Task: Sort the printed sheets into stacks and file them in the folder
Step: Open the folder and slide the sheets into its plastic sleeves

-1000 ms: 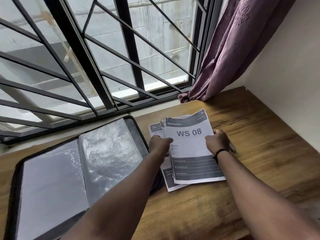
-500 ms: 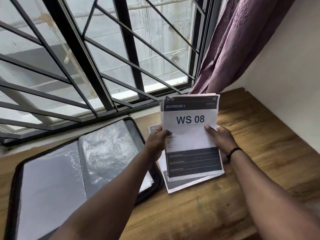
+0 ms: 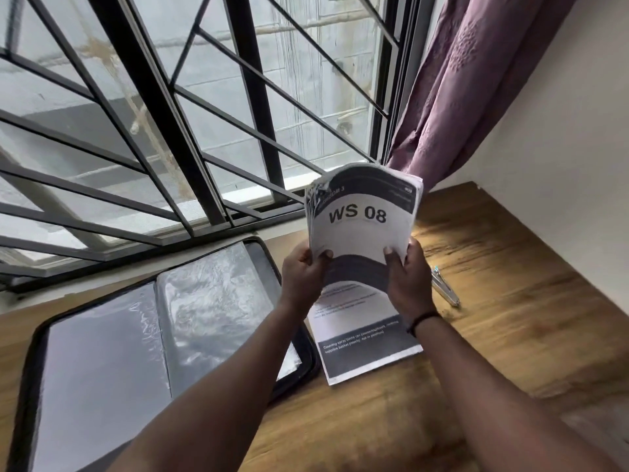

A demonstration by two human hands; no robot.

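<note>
From the head view, the person is holding a bundle of printed sheets [image 3: 362,216] up off the counter [image 3: 510,284], near its far edge by the window. The left hand [image 3: 303,277] is gripping the bundle's left side, thumb curled over the front; the right hand [image 3: 406,277] is gripping the right side the same way. The top page is reading "WS 08" and the bundle is bowing, its upper edge curling away from the person.

Below the hands, one more sheet [image 3: 367,342] is lying flat on the counter, its left edge just beside the folder [image 3: 163,335]. The folder is lying open toward the counter's left side, its clear sleeves facing up, its right corner touching or nearly touching that sheet. Bare wood is stretching toward the right edge and the near edge, leaving room there.

A small metal tool [image 3: 444,289] is lying just right of the right hand; what it is, I cannot make out. The window grille [image 3: 153,114] is standing close behind the far edge, and a purple curtain [image 3: 476,80] is hanging at the far right corner, just behind the lifted bundle. A wall [image 3: 561,148] is bounding the right side.

The forearms are covering part of the folder and the lying sheet. The folder's near left corner is cut off by the frame. The small print is too blurred to read fully.
</note>
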